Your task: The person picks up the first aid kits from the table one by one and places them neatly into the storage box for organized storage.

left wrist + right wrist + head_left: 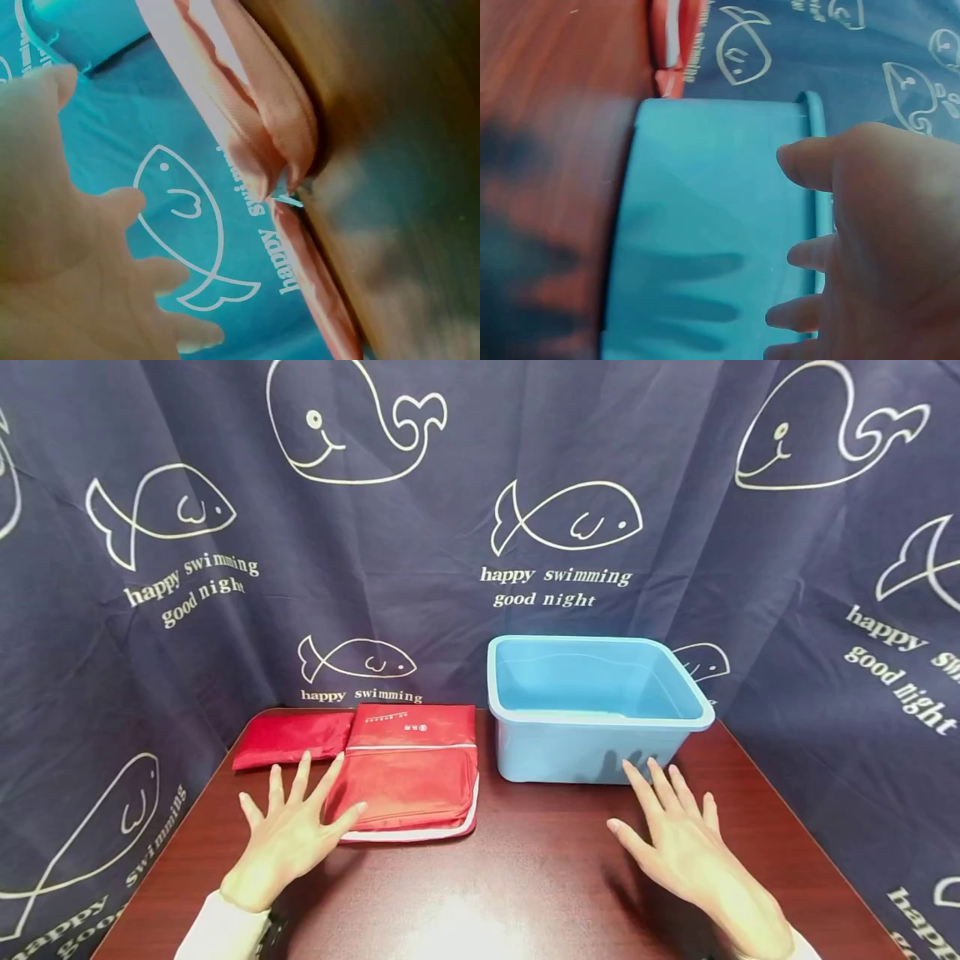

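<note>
My left hand (288, 835), its fingers spread, hovers over the table by the near left corner of a red fabric bag (411, 781). That bag has white piping and a front pocket, and it lies flat. A smaller, flat red pouch (294, 739) lies left of it, touching or nearly touching. On the other side my right hand (686, 852), also spread and holding nothing, is in front of a light blue plastic bin (577, 747). In the right wrist view the hand's shadow falls on the bin's wall (705, 165).
The brown wooden table (540, 868) carries the bag, pouch and bin near its back edge. A dark blue curtain (442, 543) printed with fish, whales and lettering surrounds the table at the back and both sides.
</note>
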The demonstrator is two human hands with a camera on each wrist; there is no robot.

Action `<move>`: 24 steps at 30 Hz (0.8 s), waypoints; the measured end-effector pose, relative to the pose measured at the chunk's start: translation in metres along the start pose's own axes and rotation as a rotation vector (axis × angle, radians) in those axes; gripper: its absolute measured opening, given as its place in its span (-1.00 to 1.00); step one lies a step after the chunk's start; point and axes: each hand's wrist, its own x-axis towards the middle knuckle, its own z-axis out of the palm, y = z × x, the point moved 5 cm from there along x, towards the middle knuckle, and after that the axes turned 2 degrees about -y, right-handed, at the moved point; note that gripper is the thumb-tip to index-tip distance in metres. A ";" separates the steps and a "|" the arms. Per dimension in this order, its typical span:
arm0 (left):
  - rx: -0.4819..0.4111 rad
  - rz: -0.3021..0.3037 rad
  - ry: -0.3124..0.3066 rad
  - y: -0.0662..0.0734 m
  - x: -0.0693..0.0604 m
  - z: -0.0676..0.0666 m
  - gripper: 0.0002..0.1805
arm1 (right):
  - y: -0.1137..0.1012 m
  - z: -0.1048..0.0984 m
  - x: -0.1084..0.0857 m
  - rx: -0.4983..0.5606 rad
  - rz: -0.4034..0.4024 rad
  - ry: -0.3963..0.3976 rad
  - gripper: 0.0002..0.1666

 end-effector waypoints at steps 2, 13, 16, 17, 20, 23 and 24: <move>-0.005 0.015 0.007 0.002 0.000 -0.002 0.03 | -0.005 -0.007 0.000 0.022 -0.042 0.036 0.01; -0.048 0.150 0.103 0.016 0.006 -0.012 0.04 | -0.017 -0.053 0.021 0.110 -0.291 0.436 -0.07; -0.069 0.202 0.122 0.020 0.007 -0.010 0.03 | -0.011 -0.063 0.031 0.132 -0.285 0.532 -0.10; -0.076 0.221 0.129 0.021 0.008 -0.009 0.03 | -0.009 -0.065 0.034 0.138 -0.282 0.555 -0.11; -0.106 0.280 0.142 0.024 0.009 -0.005 0.03 | -0.001 -0.071 0.046 0.158 -0.283 0.599 -0.15; -0.134 0.339 0.146 0.026 0.010 -0.002 0.02 | 0.008 -0.076 0.055 0.164 -0.270 0.609 -0.18; -0.141 0.354 0.146 0.027 0.011 0.000 0.00 | 0.011 -0.077 0.058 0.165 -0.262 0.612 -0.18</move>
